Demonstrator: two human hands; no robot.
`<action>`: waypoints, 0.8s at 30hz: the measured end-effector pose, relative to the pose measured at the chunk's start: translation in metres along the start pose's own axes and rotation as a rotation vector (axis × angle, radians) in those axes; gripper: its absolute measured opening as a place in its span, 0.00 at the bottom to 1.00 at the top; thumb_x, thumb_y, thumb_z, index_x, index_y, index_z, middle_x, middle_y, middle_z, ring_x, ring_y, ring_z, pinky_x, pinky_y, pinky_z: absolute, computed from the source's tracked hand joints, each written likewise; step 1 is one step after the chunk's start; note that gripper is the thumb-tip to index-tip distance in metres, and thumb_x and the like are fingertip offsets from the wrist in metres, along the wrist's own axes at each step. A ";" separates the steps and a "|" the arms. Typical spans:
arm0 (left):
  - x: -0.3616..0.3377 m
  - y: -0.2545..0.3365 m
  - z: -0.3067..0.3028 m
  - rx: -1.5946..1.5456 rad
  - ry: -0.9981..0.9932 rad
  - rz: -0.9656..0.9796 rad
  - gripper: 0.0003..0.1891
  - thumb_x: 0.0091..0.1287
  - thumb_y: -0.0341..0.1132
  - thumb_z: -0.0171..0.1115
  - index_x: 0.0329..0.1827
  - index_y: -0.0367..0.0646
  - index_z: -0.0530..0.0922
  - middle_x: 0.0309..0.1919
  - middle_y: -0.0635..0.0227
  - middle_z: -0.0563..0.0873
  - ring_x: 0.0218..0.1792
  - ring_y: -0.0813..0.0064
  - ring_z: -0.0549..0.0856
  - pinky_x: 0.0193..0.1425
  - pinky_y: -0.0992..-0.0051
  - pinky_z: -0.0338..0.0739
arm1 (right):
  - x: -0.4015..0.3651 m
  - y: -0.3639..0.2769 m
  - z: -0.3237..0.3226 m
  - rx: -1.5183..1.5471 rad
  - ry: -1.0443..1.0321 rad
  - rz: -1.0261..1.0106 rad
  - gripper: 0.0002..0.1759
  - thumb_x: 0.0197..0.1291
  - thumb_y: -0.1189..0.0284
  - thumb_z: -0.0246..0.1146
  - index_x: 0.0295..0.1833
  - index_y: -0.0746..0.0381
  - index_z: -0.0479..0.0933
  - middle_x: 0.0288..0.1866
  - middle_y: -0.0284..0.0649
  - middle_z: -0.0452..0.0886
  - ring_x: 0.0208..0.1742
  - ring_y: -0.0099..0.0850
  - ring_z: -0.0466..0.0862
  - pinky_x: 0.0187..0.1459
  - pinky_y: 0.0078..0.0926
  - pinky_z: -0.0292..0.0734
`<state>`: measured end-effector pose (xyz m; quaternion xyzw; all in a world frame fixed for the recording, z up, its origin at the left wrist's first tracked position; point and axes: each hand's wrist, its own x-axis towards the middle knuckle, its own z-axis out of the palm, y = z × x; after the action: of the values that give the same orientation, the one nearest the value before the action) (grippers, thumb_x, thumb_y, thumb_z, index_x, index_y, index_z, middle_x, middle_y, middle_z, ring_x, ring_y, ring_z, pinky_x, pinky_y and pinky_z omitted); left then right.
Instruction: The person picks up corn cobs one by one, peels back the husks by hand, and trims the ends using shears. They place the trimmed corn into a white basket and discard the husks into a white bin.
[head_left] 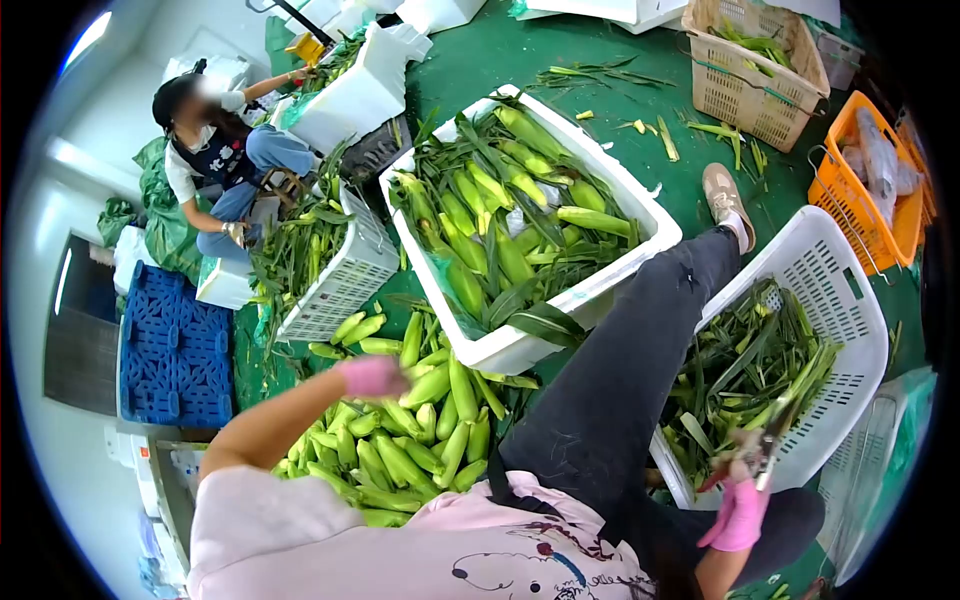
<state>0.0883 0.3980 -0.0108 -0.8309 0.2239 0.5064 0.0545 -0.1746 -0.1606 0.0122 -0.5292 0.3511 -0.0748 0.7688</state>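
My left hand (374, 377), in a pink glove and blurred by motion, is over the pile of green corn ears (400, 450) at the lower left. My right hand (738, 510), also in a pink glove, is closed around pruning shears (765, 450) at the lower right. The shears are beside the white basket (845, 300), which holds green husks and leaves (750, 350). In front of me a white foam box (500, 352) holds leafy corn ears (515, 255).
A co-worker (215, 160) sits at the upper left beside another basket (345, 270) of leaves. A blue pallet (175, 345) stands left. At the upper right are a beige crate (745, 100) and an orange basket (860, 225). Leaf scraps lie on the green floor (630, 120).
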 end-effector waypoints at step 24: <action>0.082 0.106 -0.164 -0.842 0.915 0.159 0.33 0.63 0.46 0.71 0.68 0.41 0.72 0.43 0.55 0.86 0.43 0.58 0.88 0.49 0.62 0.86 | -0.031 0.042 0.015 0.295 -0.395 0.153 0.46 0.54 0.61 0.72 0.76 0.65 0.62 0.63 0.48 0.78 0.58 0.39 0.83 0.60 0.36 0.77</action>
<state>0.2086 0.2251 0.0112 -0.8945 0.0670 0.1469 -0.4168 -0.1992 -0.1160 -0.0072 -0.3874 0.2186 0.0381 0.8948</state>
